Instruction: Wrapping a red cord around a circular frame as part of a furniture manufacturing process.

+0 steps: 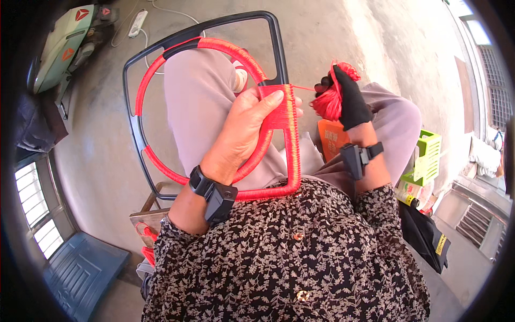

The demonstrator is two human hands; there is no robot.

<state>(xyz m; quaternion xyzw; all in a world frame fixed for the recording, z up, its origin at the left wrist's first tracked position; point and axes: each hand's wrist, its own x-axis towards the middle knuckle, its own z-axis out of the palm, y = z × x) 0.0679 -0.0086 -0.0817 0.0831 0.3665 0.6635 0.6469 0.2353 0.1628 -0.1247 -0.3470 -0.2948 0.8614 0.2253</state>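
Note:
A black frame (201,27) with a ring inside it stands tilted over my lap, partly wrapped in glossy red cord (282,110). Bare, my left hand (249,121) grips the wrapped joint where ring and side bar meet, thumb on top and fingertips showing past the bar. The upper bar and left side are still black, and much of the ring is red. My right hand (351,99), in a black glove, is closed around a bundle of red cord (330,102). A taut strand runs from that bundle to the frame's right bar, just above my left thumb.
Under my right forearm is an orange item (331,138); a lime-green plastic basket (426,155) stands at the right by a black bag (424,236). A wooden stool (145,214) is at the left. A white power strip (138,24) lies on the floor near a pale green machine (67,45).

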